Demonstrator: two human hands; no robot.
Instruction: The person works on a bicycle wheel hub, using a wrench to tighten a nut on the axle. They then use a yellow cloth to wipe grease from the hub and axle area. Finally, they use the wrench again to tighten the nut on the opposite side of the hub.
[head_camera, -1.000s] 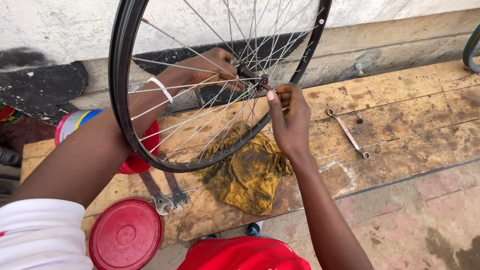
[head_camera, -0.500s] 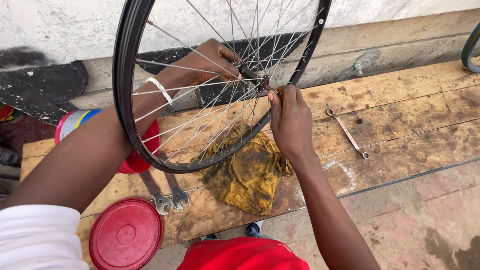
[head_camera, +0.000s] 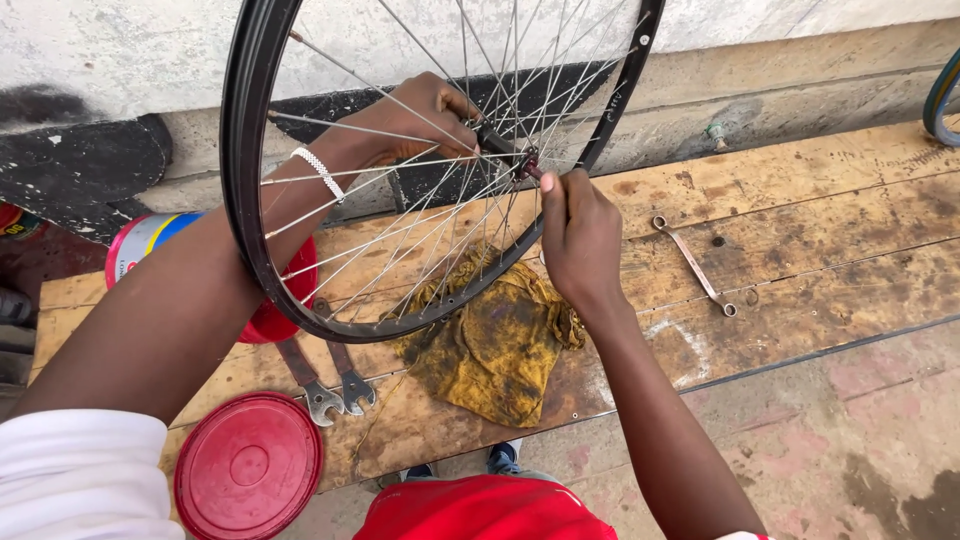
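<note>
- A worn wooden bench of rough planks carries everything.
- On it lie a stained yellow rag, a slim spanner, two open-ended wrenches — side by side — and a red lid.

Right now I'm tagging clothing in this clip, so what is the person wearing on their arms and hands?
Both hands are bare, without gloves. The left hand has a white beaded bracelet at its wrist, and a white short sleeve covers the upper arm. The right hand and its forearm carry nothing, with no ring, watch or sleeve in view.
</note>
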